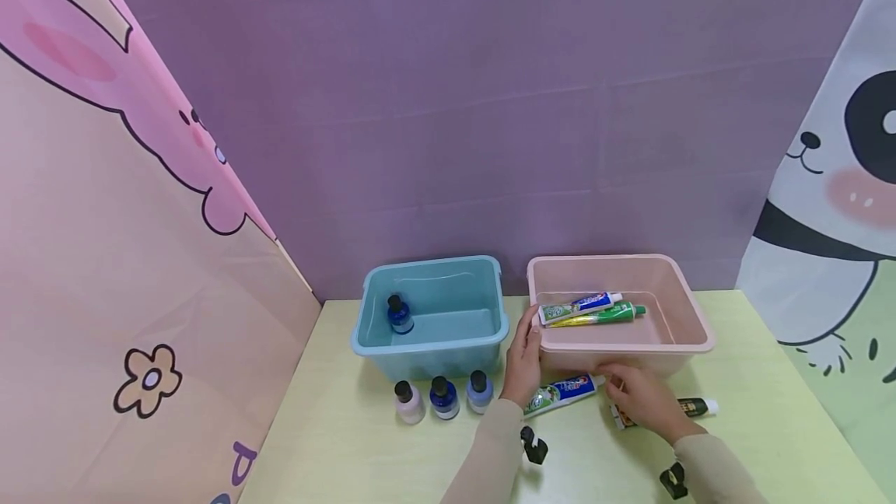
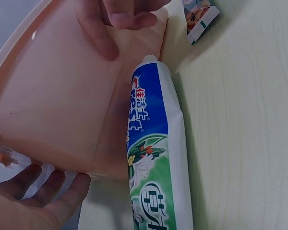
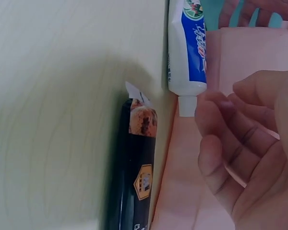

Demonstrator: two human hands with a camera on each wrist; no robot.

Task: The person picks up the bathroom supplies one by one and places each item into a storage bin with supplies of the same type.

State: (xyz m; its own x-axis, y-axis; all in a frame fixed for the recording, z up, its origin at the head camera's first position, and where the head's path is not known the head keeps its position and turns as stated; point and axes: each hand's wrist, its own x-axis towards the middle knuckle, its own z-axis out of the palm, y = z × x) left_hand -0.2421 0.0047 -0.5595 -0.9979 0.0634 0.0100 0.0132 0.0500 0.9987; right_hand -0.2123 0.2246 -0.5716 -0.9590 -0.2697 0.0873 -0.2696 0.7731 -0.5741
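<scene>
My left hand rests its fingers against the left side of the pink bin. Close to the front wall of that bin is my right hand, fingers loosely bent with nothing between them in the right wrist view. A blue, green and white toothpaste tube lies on the table along the bin's front, its cap toward my right hand. Partly hidden under my right hand in the head view is a black toothpaste tube. Inside the pink bin are a blue-and-white tube and a green-and-yellow tube.
Left of the pink bin stands a blue bin with a dark blue bottle in it. In front of it are a pale pink bottle, a dark blue bottle and a light blue bottle. A purple cloth hangs behind.
</scene>
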